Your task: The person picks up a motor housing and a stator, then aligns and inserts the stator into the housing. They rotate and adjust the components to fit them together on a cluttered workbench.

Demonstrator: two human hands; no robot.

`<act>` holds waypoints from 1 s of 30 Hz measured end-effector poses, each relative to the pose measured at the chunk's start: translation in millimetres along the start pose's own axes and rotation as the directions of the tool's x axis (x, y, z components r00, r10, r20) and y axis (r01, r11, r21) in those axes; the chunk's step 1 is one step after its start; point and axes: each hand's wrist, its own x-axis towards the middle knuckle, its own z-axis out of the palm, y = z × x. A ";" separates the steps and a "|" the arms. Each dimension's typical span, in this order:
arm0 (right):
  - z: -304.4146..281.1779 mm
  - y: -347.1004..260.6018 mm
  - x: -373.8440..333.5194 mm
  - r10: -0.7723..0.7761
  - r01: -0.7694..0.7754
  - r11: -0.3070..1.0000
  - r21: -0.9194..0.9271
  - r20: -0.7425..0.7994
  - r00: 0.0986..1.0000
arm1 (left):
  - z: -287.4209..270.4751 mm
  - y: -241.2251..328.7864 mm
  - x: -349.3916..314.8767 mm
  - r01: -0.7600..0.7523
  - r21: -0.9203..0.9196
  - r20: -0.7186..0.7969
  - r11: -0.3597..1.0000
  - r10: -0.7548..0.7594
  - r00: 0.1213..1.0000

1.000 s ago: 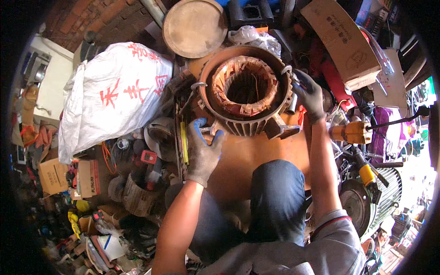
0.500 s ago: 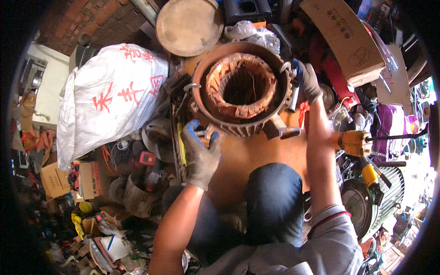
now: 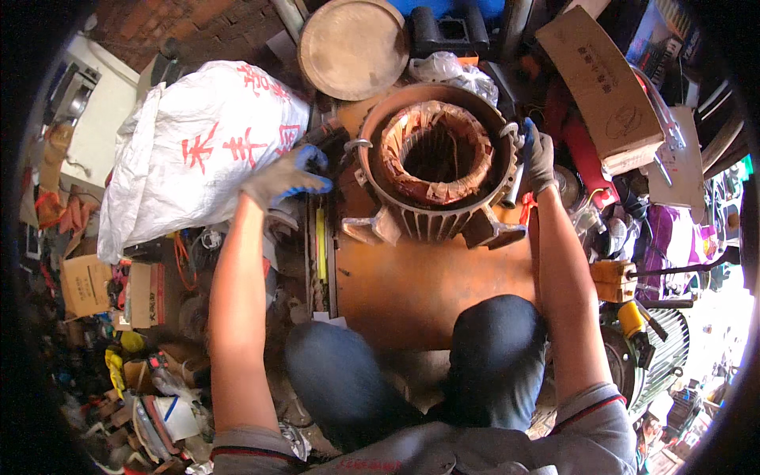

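Observation:
A motor housing with cooling ribs stands in front of me, its open end facing up. Inside sits a stator winding wrapped in brownish tape around a dark bore. My left hand, in a grey glove with blue on the palm side, is held in the air to the left of the housing, fingers spread and nothing in them. Gloved the same way, my right hand is at the housing's right side beside a metal lifting ring, fingers pointing up; whether it touches the ring is unclear. Another ring is on the left side.
The housing stands on an orange-brown board before my knees. A white sack lies at left. Behind are a round disc and a plastic bag. At right are a cardboard box and a ribbed motor.
My left hand has left the front-left foot of the housing and moved left and farther away, fingers spreading. The view has shifted, and the housing appears turned slightly. My right hand stays beside the ring.

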 end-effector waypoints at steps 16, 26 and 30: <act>-43.7 33.1 37.6 -0.184 0.318 0.859 -0.401 0.338 0.923 | 102.0 -50.0 81.8 -0.282 0.406 -0.687 0.869 0.494 0.533; -3.9 -11.1 -49.5 -0.441 0.402 0.655 -0.639 0.109 0.891 | -3.0 -76.4 116.9 -0.496 0.575 0.363 0.650 0.341 0.867; -9.8 -9.9 -35.5 -0.198 0.095 0.605 -0.791 -0.034 0.980 | 16.7 -44.7 108.7 -0.357 0.338 0.300 0.871 0.259 0.918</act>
